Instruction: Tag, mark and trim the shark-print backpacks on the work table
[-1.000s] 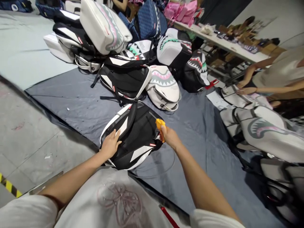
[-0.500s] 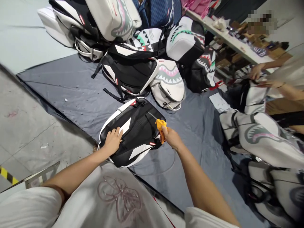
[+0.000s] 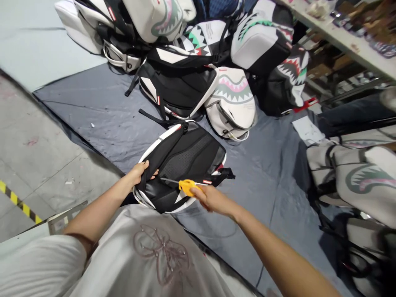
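Note:
A black backpack (image 3: 198,152) with white edges lies back panel up on the grey cloth near my body. At its left end my left hand (image 3: 142,172) is closed on a black shoulder strap, thumb above and fingertips showing beneath it. My right hand (image 3: 207,197) grips an orange-handled tool (image 3: 187,187) over the near part of the backpack. The tool's thin metal shaft points left, toward my left fingers; its exact kind is unclear.
Behind lie more bags, among them a black and white backpack (image 3: 177,84) and a cream shark-mouth backpack (image 3: 232,101). Grey bags (image 3: 365,177) are piled at the right. A white paper (image 3: 307,130) lies on the grey cloth (image 3: 260,165). A shelf (image 3: 355,45) stands back right.
My left hand has gone from lying on the backpack to holding its strap. My right hand has moved the orange tool left and nearer. The other person's hands have left the view.

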Available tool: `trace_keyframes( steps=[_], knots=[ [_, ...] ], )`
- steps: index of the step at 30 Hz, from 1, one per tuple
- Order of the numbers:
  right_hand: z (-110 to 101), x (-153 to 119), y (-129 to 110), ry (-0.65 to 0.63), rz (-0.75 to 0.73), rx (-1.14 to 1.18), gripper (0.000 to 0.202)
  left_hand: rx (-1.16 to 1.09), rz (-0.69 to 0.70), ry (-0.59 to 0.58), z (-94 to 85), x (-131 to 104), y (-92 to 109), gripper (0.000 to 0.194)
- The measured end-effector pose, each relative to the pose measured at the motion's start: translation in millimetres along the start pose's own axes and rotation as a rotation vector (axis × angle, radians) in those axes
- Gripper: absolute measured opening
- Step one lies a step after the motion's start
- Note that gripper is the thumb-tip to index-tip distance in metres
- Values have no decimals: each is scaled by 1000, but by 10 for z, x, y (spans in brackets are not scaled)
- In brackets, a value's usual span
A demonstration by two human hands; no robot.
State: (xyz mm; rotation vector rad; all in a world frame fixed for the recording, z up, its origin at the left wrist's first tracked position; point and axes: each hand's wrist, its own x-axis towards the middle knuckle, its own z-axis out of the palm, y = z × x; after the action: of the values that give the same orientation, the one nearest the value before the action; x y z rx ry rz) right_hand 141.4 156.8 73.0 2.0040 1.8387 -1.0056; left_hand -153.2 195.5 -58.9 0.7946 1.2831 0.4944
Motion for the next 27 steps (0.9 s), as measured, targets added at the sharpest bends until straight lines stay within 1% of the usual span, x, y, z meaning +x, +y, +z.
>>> trace_keyframes(
  steps=[3,4,5,7,8,9,10,11,12,14,15,16,18,19,20,21,22,23,24,25,26,27],
  knots=[
    [-113,137,-89,131,153,-145,50,-44,-83,20,-11,65,27,37],
    [-157,167,-103,144,179,-163,50,-36,-91,35,12,63,31,37],
    [-195,182,-112,123,162,-164,50,-18,-87,59,51,45,30,38],
    [-250,168,-117,45,86,-161,46,42,-32,125,171,-35,10,39],
    [-270,149,-114,42,68,-170,47,59,13,158,249,-88,-9,39],
    [-286,128,-109,77,84,-192,49,112,75,187,334,-143,-31,40],
    [-300,109,-101,138,128,-229,52,248,155,213,420,-191,-55,43],
    [-309,93,-92,188,173,-269,54,447,242,229,499,-228,-78,49],
    [-311,79,-84,203,195,-303,55,677,325,235,566,-250,-97,53],
    [-297,52,-72,136,141,-337,51,1084,449,228,648,-258,-118,58],
    [-283,34,-67,107,112,-343,49,1196,483,218,664,-252,-118,59],
    [-268,11,-61,116,110,-348,49,1224,502,205,667,-250,-111,61],
    [-251,-52,-32,181,161,-359,52,1243,530,196,664,-279,-86,63],
    [-252,-92,-2,178,165,-357,52,1260,547,206,673,-318,-74,62],
    [-263,-136,45,142,145,-347,51,1270,575,213,695,-370,-67,59],
    [-282,-184,108,97,129,-334,49,1270,617,203,735,-433,-69,55],
    [-305,-234,188,72,144,-325,48,1261,663,167,792,-500,-82,53],
    [-329,-288,279,90,196,-322,50,1237,696,102,865,-566,-109,55],
    [-347,-347,374,145,280,-324,52,1202,707,17,949,-624,-147,60],
    [-350,-412,463,202,368,-328,55,1163,691,-67,1041,-673,-196,68],
    [-335,-483,539,226,417,-324,56,1127,650,-132,1134,-709,-250,78],
    [-301,-560,597,206,403,-308,56,1094,602,-168,1224,-732,-305,86]
  ],
)
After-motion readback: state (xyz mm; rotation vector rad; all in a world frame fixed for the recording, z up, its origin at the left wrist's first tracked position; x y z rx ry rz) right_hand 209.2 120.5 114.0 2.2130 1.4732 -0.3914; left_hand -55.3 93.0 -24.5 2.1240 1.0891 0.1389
